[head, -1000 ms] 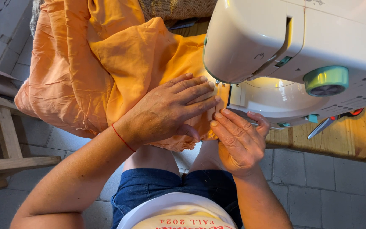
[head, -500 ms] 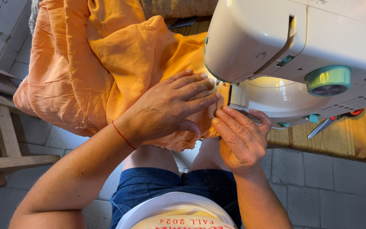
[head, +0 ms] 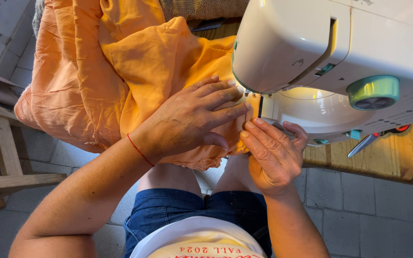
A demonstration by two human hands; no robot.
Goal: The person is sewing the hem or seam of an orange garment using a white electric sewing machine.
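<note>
Head view is showing the left hand (head: 194, 119) lying flat, fingers spread, pressing orange cloth (head: 135, 71) beside the sewing machine (head: 331, 52). Right hand (head: 271, 155) is pinching the cloth's edge near the table's (head: 407, 153) front edge; keeping it taut and level is probably best.

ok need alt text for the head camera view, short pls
Seen from above, a person's left hand presses flat on orange fabric at a white sewing machine, while the right hand pinches the fabric's edge beside it. Scissors lie on the wooden table under the machine.
</note>
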